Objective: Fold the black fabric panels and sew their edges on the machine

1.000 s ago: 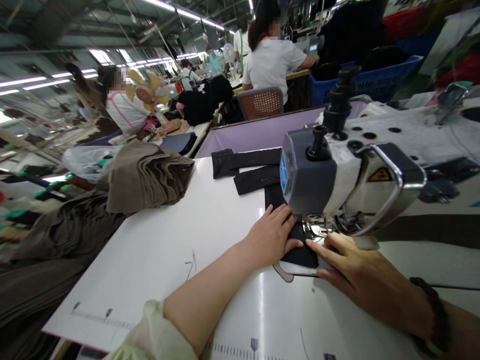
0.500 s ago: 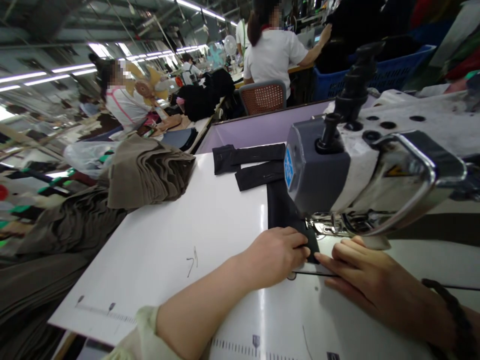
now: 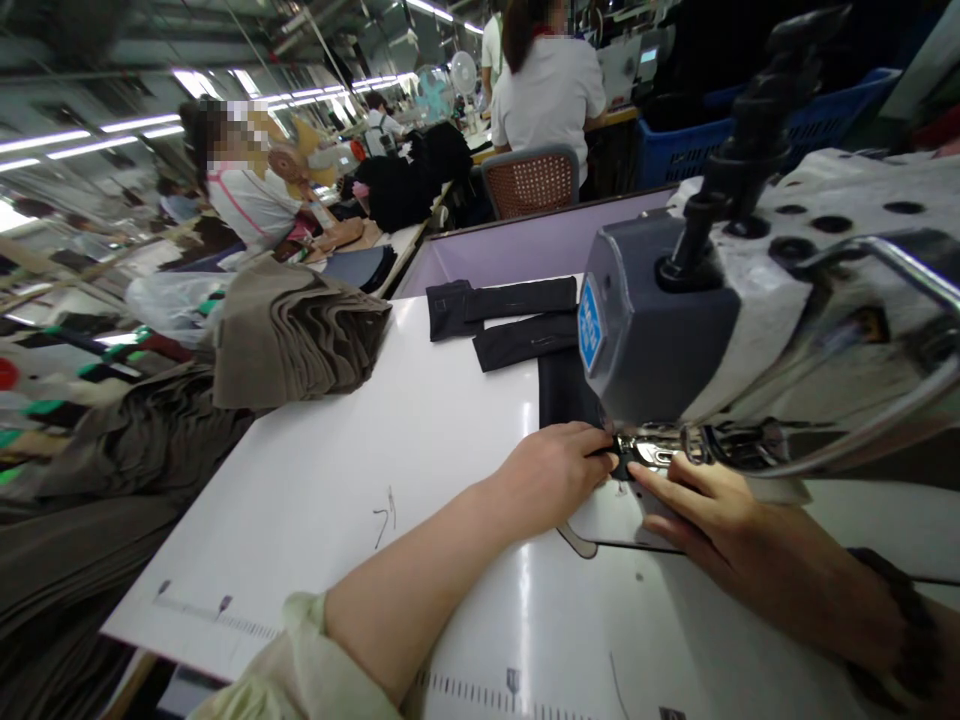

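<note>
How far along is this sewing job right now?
Looks done: two black strips lie past the sewing machine. In hand: the left hand and right hand steady a black piece at the needle; most of it already trails behind. Possibly left: the taupe stack, untouched.

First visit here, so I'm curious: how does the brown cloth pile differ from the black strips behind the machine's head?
The brown cloth pile is a thick stack of many layers; the black strips are only a couple, lying flat. The brown cloth pile hangs over the left edge of the table; the black strips lie at its back, beside the sewing machine. Both are cloth, untouched by the left hand and right hand.
</note>
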Available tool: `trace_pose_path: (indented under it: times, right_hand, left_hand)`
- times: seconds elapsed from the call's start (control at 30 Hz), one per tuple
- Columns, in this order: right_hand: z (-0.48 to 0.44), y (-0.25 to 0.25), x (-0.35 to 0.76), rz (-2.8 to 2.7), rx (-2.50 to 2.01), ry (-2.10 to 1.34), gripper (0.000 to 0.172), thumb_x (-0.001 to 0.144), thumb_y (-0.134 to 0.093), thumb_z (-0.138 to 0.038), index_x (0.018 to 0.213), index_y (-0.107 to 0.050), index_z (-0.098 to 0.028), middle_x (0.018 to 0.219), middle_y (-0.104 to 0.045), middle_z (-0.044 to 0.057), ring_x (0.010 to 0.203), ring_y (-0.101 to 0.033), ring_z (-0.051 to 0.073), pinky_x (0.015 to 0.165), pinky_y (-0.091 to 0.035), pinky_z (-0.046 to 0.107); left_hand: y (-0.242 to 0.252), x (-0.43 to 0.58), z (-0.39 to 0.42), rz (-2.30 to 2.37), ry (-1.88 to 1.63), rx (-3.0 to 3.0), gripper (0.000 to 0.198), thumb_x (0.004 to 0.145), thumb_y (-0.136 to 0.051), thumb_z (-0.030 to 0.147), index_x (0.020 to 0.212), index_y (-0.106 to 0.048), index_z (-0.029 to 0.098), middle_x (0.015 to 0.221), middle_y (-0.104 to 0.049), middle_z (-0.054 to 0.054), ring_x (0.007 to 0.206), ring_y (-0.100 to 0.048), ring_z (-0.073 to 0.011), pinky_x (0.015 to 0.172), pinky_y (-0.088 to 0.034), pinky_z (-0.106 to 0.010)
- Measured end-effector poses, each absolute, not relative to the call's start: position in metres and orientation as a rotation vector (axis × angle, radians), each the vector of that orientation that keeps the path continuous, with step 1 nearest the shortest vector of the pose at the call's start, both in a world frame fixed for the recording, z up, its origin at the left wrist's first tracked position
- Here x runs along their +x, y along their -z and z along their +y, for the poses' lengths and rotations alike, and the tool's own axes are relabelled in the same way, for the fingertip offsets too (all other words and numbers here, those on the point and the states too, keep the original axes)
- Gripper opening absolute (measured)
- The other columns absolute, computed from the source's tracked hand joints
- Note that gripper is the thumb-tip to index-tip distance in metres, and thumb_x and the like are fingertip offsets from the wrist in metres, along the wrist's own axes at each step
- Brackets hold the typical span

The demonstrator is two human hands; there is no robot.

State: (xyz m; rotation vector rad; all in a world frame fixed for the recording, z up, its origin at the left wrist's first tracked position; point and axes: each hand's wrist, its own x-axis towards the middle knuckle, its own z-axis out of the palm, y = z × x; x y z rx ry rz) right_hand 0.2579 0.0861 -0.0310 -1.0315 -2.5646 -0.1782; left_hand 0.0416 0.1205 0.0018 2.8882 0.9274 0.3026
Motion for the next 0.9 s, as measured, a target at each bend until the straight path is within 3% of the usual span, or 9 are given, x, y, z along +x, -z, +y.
trace_pose_path:
  times: [0.3, 0.47, 0.9]
  right_hand:
    - [0.086, 0.034, 0.257, -2.536, -1.079, 0.286, 0.039, 0.094, -0.034, -0.037, 0.113, -0.062, -0.018, 0.101, -0.067, 0.01, 0.082, -0.063, 0.021, 0.065, -0.051, 0.031]
    - [0.087, 0.028, 0.253, -2.509, -1.06, 0.296, 0.04, 0.095, -0.032, -0.036, 0.11, -0.063, -0.017, 0.099, -0.067, 0.011, 0.083, -0.063, 0.022, 0.068, -0.05, 0.033]
    - [0.086, 0.03, 0.255, -2.511, -1.075, 0.129, 0.037, 0.093, -0.037, -0.038, 0.115, -0.06, -0.017, 0.102, -0.065, 0.011, 0.088, -0.061, 0.022, 0.07, -0.049, 0.033]
  left_hand:
    - [0.001, 0.045, 0.127, 1.062, -0.384, 2.892, 0.022, 0.093, -0.046, 0.021, 0.089, -0.066, 0.011, 0.089, -0.065, -0.006, 0.085, -0.061, -0.0186, 0.079, -0.05, -0.027]
    - [0.004, 0.044, 0.129, 1.076, -0.384, 2.87, 0.015, 0.09, -0.053, 0.02, 0.09, -0.065, 0.012, 0.089, -0.064, -0.006, 0.087, -0.061, -0.0191, 0.079, -0.05, -0.028]
    - [0.006, 0.043, 0.128, 1.078, -0.334, 2.878, 0.018, 0.092, -0.05, 0.022, 0.096, -0.064, 0.013, 0.091, -0.064, -0.007, 0.09, -0.06, -0.0193, 0.079, -0.05, -0.029]
